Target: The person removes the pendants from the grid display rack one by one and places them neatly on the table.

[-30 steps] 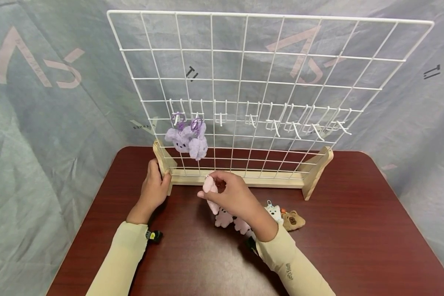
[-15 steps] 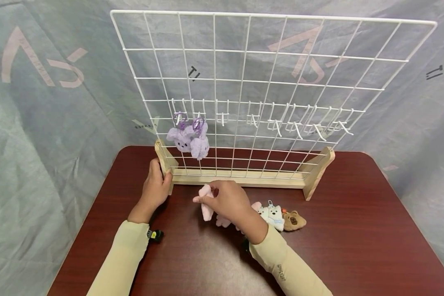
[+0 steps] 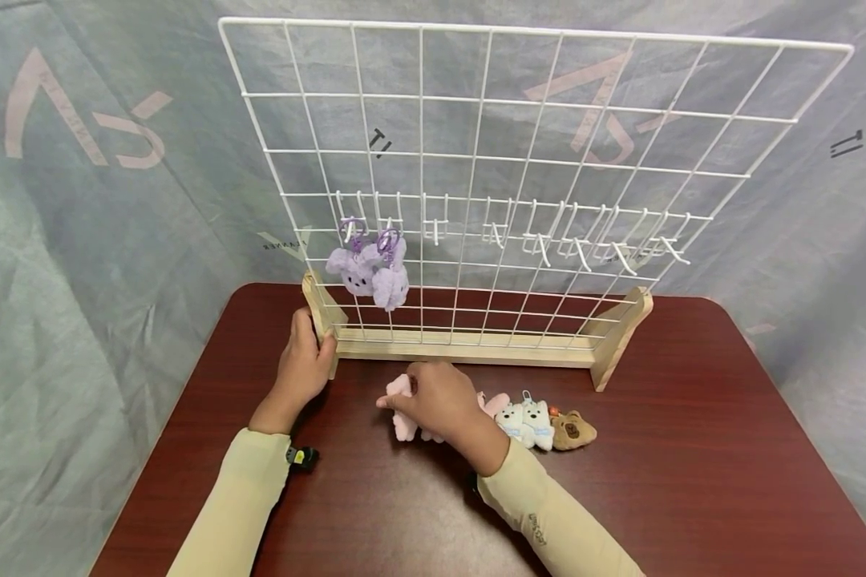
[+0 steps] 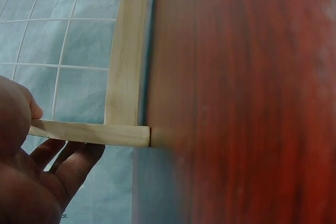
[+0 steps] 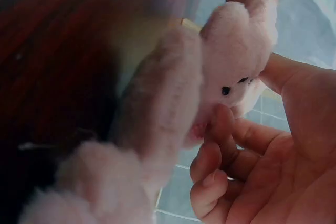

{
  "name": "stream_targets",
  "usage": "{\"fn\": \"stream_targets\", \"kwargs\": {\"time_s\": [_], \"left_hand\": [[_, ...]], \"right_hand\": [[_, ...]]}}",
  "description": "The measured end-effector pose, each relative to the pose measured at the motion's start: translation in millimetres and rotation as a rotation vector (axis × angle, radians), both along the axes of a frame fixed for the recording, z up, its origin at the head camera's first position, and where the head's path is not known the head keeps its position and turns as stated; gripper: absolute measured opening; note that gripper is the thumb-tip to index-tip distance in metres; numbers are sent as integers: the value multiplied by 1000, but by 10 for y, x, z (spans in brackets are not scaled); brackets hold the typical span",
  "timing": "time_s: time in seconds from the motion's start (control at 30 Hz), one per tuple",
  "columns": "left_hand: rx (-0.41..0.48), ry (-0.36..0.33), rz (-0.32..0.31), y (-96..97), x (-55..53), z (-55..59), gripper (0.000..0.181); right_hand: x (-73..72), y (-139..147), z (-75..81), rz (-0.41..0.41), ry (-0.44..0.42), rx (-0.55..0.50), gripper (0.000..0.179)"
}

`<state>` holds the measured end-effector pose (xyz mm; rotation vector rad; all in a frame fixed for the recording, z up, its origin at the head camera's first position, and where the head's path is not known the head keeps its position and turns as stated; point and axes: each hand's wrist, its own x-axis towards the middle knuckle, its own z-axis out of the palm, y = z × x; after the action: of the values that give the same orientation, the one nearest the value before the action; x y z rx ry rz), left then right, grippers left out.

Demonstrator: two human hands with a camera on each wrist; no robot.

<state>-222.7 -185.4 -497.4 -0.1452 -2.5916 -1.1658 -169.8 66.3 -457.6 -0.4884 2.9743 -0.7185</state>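
Note:
My left hand (image 3: 299, 365) grips the left wooden foot (image 3: 317, 308) of a white wire grid rack. In the left wrist view, the thumb lies on one side of this wooden foot (image 4: 89, 132) and the fingers on the other. My right hand (image 3: 443, 405) pinches a small pink plush toy (image 3: 402, 425) low at the front of the rack. The right wrist view shows black eyes on the held pink plush toy (image 5: 231, 51), with a second pink plush toy (image 5: 163, 98) beside it. In the head view my right hand partly hides other pink toys on the table.
Two purple plush keychains (image 3: 391, 287) hang from the leftmost hooks of the wire grid (image 3: 491, 100). Several bare hooks (image 3: 541, 244) extend to their right. White plush toys (image 3: 537, 429) and a brown plush toy (image 3: 572, 431) lie on the dark red table (image 3: 693, 449).
My right hand has moved down and slightly left with the pink plush toy, uncovering more of the white toys. My left hand has kept its grip on the wooden foot.

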Motion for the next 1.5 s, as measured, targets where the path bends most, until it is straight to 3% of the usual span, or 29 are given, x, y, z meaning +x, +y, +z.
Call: {"fn": "stream_targets", "kwargs": {"time_s": [0.43, 0.63, 0.83, 1.1, 1.27, 1.5], "left_hand": [[-8, 10, -9, -6, 4, -5, 46], [-7, 13, -19, -17, 0, 2, 46], [-10, 15, -36, -26, -9, -9, 44], [-5, 5, -31, -31, -16, -20, 45], [-9, 7, -29, -32, -24, -15, 46], [-10, 15, -31, -16, -27, -22, 45]], "right_hand": [[-29, -10, -166, -24, 11, 74, 46], [-96, -7, -149, 3, -17, -4, 62], [-193, -21, 39, 29, -66, -310, 72], [-275, -71, 261, 63, -173, -640, 65], [-322, -116, 399, 141, -230, -890, 54], [-344, -110, 544, 215, -472, -1324, 41]]}}
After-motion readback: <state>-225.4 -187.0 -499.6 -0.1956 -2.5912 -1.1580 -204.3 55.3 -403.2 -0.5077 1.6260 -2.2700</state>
